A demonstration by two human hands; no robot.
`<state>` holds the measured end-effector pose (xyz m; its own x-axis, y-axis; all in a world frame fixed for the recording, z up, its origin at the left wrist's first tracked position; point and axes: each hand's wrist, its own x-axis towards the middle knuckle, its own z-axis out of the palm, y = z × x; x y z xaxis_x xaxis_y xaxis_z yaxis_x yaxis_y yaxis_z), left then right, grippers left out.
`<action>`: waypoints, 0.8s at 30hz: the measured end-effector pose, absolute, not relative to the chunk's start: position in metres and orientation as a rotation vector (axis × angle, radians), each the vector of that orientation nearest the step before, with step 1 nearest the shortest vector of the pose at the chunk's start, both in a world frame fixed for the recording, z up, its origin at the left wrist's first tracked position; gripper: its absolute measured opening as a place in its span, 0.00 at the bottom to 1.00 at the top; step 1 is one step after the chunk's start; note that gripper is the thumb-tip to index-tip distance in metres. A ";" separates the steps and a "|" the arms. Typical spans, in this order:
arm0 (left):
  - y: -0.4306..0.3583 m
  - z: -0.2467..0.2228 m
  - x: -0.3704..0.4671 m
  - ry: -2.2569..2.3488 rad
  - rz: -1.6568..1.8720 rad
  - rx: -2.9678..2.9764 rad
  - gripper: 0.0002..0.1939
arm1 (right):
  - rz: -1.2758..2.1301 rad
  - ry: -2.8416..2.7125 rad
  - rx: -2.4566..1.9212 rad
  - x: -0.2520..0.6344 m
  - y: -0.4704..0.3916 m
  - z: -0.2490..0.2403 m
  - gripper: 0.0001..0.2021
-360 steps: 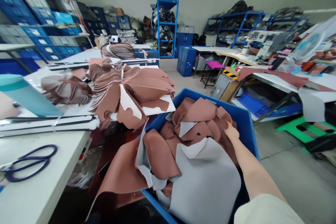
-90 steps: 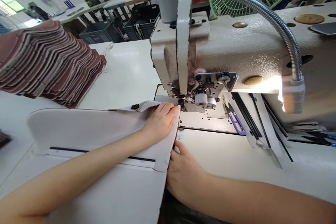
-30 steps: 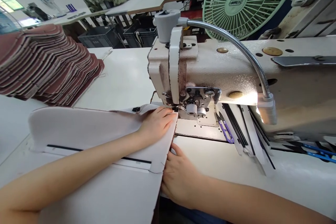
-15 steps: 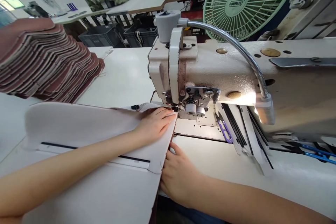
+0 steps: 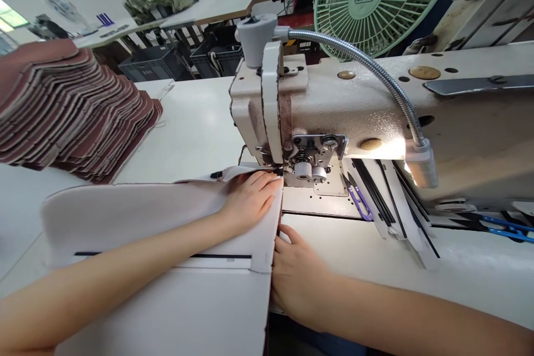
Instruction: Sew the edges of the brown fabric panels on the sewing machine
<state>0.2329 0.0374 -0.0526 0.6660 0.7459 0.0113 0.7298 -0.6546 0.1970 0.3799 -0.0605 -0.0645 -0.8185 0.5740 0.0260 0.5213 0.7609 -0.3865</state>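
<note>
Left hand [image 5: 250, 200] is lying flat, fingers spread, pressing the pale panel [image 5: 137, 217] at frame centre, likely keeping its edge steady at the sewing machine [image 5: 334, 111] foot. Right hand [image 5: 298, 281] is gripping the panel's right edge from underneath, lower centre, probably steering the seam line; its fingers are mostly hidden. The panel is covering the white table [image 5: 196, 122] lower left. Brown cut-piece stack [image 5: 70, 105] is sitting upper left, green fan [image 5: 375, 0] top right, purple snips [image 5: 361, 203] beside the needle plate.
</note>
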 end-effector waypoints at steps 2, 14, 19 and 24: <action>0.039 -0.050 0.234 1.236 0.091 2.696 0.19 | 0.536 -2.821 -0.865 0.382 -0.059 -0.064 0.08; 0.036 -0.029 0.226 1.214 -0.280 2.572 0.26 | 0.431 -2.771 -0.911 0.382 -0.056 -0.071 0.11; 0.023 -0.017 0.224 1.048 -0.332 2.559 0.30 | 0.478 -2.873 -0.860 0.370 -0.081 -0.064 0.14; -0.018 0.022 0.214 0.878 -0.515 2.286 0.39 | 0.454 -2.914 -0.891 0.373 -0.082 -0.058 0.12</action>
<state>0.2144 -0.0180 0.0224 0.7015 0.4551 -0.5484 0.7008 -0.5803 0.4148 0.3727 -0.0822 -0.0581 -0.8312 0.5553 -0.0277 0.5374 0.7896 -0.2963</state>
